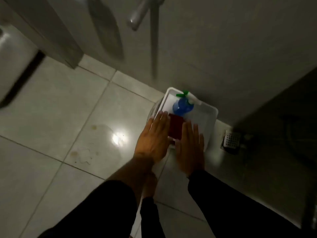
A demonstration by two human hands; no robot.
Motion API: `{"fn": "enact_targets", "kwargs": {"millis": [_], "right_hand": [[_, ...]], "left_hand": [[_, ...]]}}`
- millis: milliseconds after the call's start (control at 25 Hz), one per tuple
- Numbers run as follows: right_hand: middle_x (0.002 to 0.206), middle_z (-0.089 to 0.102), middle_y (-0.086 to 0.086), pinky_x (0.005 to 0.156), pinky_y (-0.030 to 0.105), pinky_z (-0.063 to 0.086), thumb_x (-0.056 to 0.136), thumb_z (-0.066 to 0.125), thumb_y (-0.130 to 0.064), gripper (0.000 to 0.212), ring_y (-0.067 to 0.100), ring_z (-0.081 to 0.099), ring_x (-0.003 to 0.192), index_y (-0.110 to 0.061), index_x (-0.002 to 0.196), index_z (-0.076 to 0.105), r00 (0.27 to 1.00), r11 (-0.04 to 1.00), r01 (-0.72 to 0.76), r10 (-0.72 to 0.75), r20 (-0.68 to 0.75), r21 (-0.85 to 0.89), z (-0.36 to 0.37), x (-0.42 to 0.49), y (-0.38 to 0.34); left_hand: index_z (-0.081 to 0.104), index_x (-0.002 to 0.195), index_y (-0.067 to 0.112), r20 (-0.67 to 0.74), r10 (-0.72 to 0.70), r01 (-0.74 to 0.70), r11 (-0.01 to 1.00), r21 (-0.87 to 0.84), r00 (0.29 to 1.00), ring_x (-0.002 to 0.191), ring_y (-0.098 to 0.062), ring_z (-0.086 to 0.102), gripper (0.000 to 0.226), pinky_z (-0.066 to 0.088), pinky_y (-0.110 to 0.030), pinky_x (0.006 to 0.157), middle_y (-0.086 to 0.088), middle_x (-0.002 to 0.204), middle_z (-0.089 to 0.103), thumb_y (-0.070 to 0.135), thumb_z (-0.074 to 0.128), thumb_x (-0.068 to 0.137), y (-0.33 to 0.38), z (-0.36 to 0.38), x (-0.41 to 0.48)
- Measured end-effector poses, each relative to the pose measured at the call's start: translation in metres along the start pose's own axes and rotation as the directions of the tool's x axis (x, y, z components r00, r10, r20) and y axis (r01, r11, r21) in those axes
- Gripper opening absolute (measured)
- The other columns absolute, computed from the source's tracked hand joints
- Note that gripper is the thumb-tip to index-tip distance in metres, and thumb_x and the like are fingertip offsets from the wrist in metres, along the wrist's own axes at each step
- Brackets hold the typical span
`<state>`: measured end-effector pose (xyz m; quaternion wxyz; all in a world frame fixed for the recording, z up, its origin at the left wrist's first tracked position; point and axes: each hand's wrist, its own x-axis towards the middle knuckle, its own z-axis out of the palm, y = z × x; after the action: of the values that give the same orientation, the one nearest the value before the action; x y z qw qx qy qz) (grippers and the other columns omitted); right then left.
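white tub point(210, 112), a low rectangular plastic basin with rounded corners, sits on the pale tiled floor point(68, 109) with its far side close against a grey wall; the room is dim and the picture slightly blurred; inside the tub, at the far end, a blue spray bottle point(182, 107) with a green trigger and a white nozzle; just in front of the bottle, nearer the person, a dark red block point(175, 127), flat and rectangular, which may be a sponge or a folded cloth, too blurred to say which; the left hand point(151, 138) is held flat, palm down, fingers straight and close together, its fingertips over the tub's left rim; the right hand point(190, 148) is likewise flat with straight fingers, over the near right part of the tub; the red block lies between the two hands; neither hand grips anything, and whether they touch the tub or hover above it cannot be told; both arms wear dark sleeves; to the right of the tub, a square metal floor drain point(231, 140) near the wall; a bright lamp reflection and faint stains on the tiles to the left of the hands.
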<state>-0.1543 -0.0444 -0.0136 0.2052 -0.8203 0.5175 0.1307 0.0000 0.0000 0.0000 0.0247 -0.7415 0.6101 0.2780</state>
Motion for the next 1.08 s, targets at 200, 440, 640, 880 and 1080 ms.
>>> {"fn": "enact_targets", "kwargs": {"millis": [200,440,640,880,1080], "right_hand": [[0.17,0.041,0.013,0.127,0.054,0.036,0.111,0.048,-0.035,0.062,0.037,0.041,0.154,-0.016,0.167,0.03,0.945,0.869,-0.318,0.321,0.057,0.379,0.057,0.093,0.038],[0.145,0.065,0.019,0.114,0.054,0.055,0.096,0.078,-0.029,0.06,0.037,0.065,0.129,-0.005,0.146,0.056,0.812,0.447,-0.542,0.495,0.308,0.711,0.089,0.151,0.059],[0.138,0.073,0.019,0.1,0.045,0.065,0.097,0.076,-0.014,0.041,0.034,0.075,0.113,-0.008,0.138,0.07,0.841,0.15,-0.489,0.342,0.419,0.859,0.059,0.137,0.06],[0.114,0.085,0.009,0.079,0.035,0.069,0.08,0.08,-0.011,0.038,0.035,0.077,0.115,-0.024,0.116,0.083,0.883,0.072,-0.469,0.028,0.468,0.88,-0.004,0.071,-0.001],[0.133,0.077,0.021,0.085,0.041,0.07,0.092,0.068,-0.013,0.049,0.034,0.078,0.117,-0.011,0.141,0.068,0.733,0.067,-0.651,-0.202,0.649,0.756,0.046,0.023,-0.087]], "left_hand": [[0.046,0.153,0.006,0.087,-0.189,0.198,0.974,-0.109,0.978,0.136,-0.035,0.06,0.051,0.051,-0.045,0.105,-0.014,0.146,0.059,0.028,0.051,0.107,0.017,0.053,0.098],[0.045,0.154,0.007,0.194,-0.488,0.524,0.766,-0.371,0.851,0.137,-0.036,0.059,0.06,0.05,-0.045,0.107,-0.017,0.148,0.055,0.034,0.061,0.103,0.03,0.092,0.152],[0.056,0.143,0.016,0.198,-0.528,0.488,0.492,-0.721,0.826,0.124,-0.028,0.065,0.048,0.049,-0.033,0.092,-0.009,0.135,0.061,0.048,0.048,0.108,0.025,0.069,0.142],[0.07,0.133,0.015,0.309,-0.381,0.275,-0.144,-0.951,0.871,0.105,-0.021,0.077,0.039,0.063,-0.039,0.094,-0.01,0.121,0.079,0.01,0.07,0.094,-0.012,0.02,0.029],[0.073,0.133,0.017,0.324,-0.438,0.251,-0.218,-0.943,0.838,0.096,-0.007,0.076,0.039,0.064,-0.025,0.087,-0.002,0.118,0.077,0.01,0.071,0.095,-0.096,0.055,-0.066]]}}
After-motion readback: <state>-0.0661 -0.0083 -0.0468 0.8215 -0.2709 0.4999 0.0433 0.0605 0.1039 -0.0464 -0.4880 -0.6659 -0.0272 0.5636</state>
